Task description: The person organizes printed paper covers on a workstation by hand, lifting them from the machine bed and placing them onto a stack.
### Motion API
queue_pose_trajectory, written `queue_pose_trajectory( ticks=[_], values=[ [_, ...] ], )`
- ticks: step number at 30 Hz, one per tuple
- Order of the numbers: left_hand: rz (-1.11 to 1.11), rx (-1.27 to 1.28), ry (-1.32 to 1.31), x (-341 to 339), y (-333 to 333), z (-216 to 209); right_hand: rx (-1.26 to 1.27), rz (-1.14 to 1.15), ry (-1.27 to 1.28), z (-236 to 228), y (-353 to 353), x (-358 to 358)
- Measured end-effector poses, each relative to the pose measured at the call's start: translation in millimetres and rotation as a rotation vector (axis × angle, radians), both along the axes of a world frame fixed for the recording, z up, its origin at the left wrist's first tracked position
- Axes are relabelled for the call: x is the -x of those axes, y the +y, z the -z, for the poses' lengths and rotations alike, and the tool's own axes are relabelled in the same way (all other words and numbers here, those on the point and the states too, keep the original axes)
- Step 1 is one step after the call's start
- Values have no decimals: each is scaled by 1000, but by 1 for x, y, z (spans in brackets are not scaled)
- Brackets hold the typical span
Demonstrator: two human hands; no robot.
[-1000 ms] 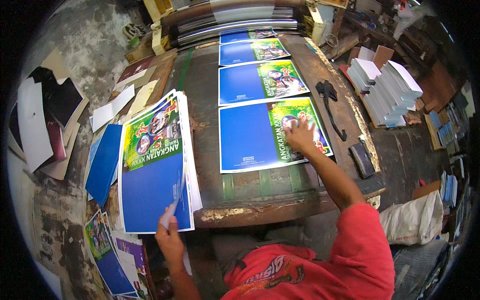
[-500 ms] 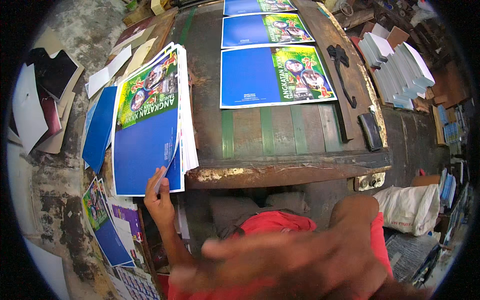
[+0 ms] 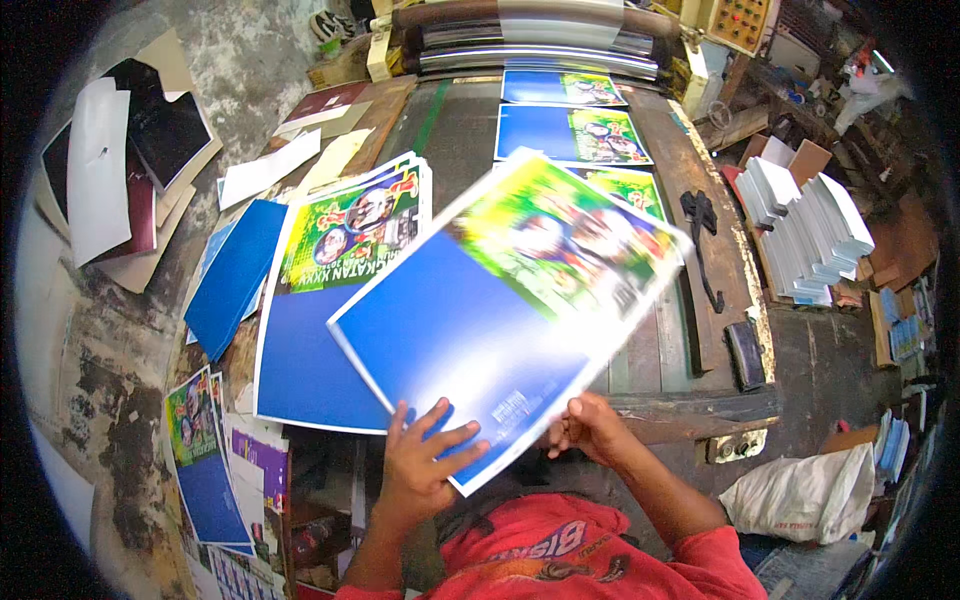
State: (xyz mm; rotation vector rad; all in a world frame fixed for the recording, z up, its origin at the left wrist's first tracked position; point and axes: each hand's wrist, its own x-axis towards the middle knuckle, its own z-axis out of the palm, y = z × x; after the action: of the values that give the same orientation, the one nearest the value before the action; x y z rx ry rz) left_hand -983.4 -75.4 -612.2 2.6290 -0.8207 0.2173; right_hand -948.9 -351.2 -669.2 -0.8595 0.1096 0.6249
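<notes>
A blue, green and yellow printed cover sheet point(image 3: 470, 310) is raised at a slant over the table, its surface glossy with glare. My left hand point(image 3: 428, 462) grips its lower edge, fingers spread over the blue part. At the near right edge, my right hand point(image 3: 590, 428) is closed on the sheet with fingers curled. Left of it lies a stack of matching sheets point(image 3: 305, 350), partly covered by the raised one. Beyond, a row of the same printed sheets point(image 3: 535, 132) leads away along the table; the nearest is mostly hidden.
Rollers point(image 3: 540, 45) of a machine cross the table's far end. A black strap point(image 3: 703, 245) and a dark pouch point(image 3: 743, 355) lie on the right side. Stacked white paper blocks point(image 3: 815, 230) stand farther right, above a white sack point(image 3: 810, 490). Loose boards point(image 3: 100, 170) lie at left.
One sheet has come off the stack and swung right, over the table. My right hand, blurred in the foreground before, is now at the sheet's edge. The view has tilted up toward the rollers.
</notes>
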Motion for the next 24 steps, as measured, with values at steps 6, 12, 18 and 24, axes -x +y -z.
queue_pose_trajectory(
  ticks=[6, 12, 18, 24],
  values=[
    [-357, 50, -54, -3, 15, 4, 33, 279, 233, 63, 12, 19],
    [-414, 141, -167, -13, 42, 24, 60, 381, 406, 93, 22, 13],
    [-526, 306, -80, -8, 40, 15, -4, 445, 362, 104, 5, -29],
    [-446, 243, -148, -7, 36, 6, 38, 566, 336, 108, 3, -44]
  ],
)
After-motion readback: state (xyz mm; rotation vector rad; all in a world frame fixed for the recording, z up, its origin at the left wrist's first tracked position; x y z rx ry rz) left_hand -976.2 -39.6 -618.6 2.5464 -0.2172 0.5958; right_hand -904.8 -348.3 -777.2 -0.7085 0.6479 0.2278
